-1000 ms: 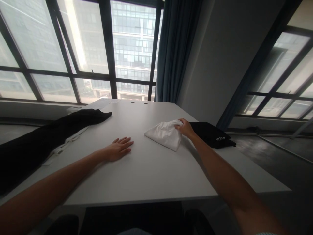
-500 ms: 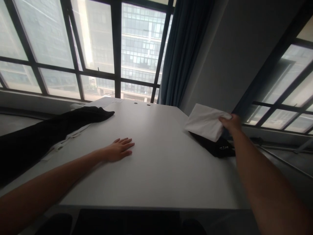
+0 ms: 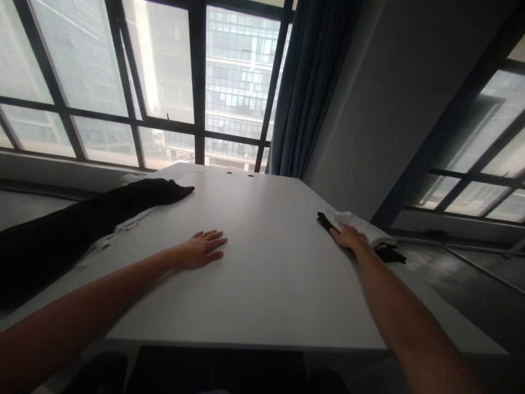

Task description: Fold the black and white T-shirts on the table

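Note:
On the white table [image 3: 262,295], my left hand [image 3: 204,249] lies flat with its fingers spread and nothing in it. My right hand [image 3: 349,236] is at the table's right side, closed on the near edge of a folded white cloth [image 3: 365,225], which looks like a garment. Under the white cloth lies a folded black garment [image 3: 390,254] with white lettering. Its black corner also shows to the left of my right hand. Some of my right fingers are hidden by the cloth and the hand itself.
Along the table's left side lies a heap of black clothing [image 3: 102,210], with white fabric [image 3: 107,239] showing under its near edge. Papers [image 3: 180,169] lie at the far left corner. Beyond the table are windows [image 3: 241,82] and a blue curtain [image 3: 303,104].
My right hand has lowered the folded white cloth onto the black garment and moved left to the near edge of the pile. My left hand has stayed in place.

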`<state>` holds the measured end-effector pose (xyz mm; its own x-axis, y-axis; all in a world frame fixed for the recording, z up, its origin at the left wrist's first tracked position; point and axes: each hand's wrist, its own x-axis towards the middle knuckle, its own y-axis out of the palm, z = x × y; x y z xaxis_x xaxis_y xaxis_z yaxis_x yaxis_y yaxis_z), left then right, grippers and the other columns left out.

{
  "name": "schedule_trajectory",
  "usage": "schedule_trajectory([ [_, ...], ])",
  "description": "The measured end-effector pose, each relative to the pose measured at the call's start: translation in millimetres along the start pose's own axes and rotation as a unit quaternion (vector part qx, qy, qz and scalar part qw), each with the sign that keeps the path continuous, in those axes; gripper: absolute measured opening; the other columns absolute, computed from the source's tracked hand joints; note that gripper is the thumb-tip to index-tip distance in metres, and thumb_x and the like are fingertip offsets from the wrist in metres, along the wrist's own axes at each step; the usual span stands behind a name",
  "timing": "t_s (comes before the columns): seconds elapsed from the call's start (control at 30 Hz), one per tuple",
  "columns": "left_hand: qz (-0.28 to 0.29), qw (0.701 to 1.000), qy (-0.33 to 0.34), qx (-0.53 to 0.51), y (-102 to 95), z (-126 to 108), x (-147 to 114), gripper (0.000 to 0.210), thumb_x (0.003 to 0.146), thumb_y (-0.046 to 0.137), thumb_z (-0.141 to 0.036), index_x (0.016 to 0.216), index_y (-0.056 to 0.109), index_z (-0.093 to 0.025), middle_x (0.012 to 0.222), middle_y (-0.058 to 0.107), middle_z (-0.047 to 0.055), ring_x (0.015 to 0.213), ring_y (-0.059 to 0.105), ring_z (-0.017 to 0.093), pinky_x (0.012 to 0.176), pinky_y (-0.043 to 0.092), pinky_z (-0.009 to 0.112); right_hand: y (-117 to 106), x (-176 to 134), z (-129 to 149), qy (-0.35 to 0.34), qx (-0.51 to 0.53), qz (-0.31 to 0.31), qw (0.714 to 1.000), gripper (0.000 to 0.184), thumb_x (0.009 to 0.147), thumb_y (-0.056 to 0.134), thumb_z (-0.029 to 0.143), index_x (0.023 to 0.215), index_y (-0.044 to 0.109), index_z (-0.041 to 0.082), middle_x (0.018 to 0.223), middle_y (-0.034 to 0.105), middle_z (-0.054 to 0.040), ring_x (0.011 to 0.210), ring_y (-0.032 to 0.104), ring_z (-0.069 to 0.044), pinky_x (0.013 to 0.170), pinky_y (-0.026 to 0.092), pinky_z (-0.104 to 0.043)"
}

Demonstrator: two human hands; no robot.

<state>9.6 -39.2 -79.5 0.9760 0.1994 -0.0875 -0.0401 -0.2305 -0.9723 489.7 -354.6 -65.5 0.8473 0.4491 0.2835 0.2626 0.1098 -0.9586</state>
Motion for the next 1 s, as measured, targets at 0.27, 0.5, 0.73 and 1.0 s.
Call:
schedule_trajectory([
  [0.27,-0.135,0.977,-0.159,0.047,-33.2,55.3,-1.6,0.071,0.101,0.030,-0.063,0.156,0.046,-0.022,0.164,0.039,0.014,0.152,0.034,0.034,0.123,0.011,0.062,-7.6,-30.5,38.8,-0.157,0.032,-0.132,0.978,0.050,0.101,0.040,0.042,0.140,0.057,0.014,0.146,0.057,-0.0196,0.134,0.051,-0.034,0.110,0.038,-0.047],
  [0.5,-0.225,0.823,-0.520,0.046,-56.2,178.3,-72.1,0.079,0.089,0.057,-0.060,0.142,0.057,-0.002,0.155,0.042,0.031,0.143,0.032,0.053,0.113,0.014,0.073,12.6,-48.4,103.5,-0.327,0.063,-0.022,0.943,0.046,0.100,0.043,0.036,0.136,0.062,0.015,0.145,0.060,-0.0177,0.130,0.057,-0.032,0.108,0.044,-0.046],
  [0.73,-0.251,0.814,-0.523,0.024,-57.6,175.8,-79.6,0.082,0.086,0.060,-0.070,0.135,0.060,-0.003,0.149,0.047,0.029,0.134,0.042,0.048,0.102,0.042,0.058,17.9,-48.8,101.7,-0.317,0.086,0.017,0.944,0.044,0.102,0.041,0.039,0.128,0.067,0.017,0.137,0.065,-0.0163,0.126,0.060,-0.030,0.108,0.045,-0.041],
  [1.0,-0.285,0.776,-0.562,-0.033,-65.6,199.0,-94.0,0.060,0.090,0.061,-0.053,0.126,0.066,-0.005,0.129,0.065,0.021,0.118,0.059,0.040,0.092,0.052,0.054,24.7,-43.7,99.2,-0.310,0.109,0.028,0.944,0.041,0.101,0.044,0.039,0.126,0.070,0.019,0.132,0.068,-0.0158,0.123,0.061,-0.028,0.109,0.044,-0.041],
])
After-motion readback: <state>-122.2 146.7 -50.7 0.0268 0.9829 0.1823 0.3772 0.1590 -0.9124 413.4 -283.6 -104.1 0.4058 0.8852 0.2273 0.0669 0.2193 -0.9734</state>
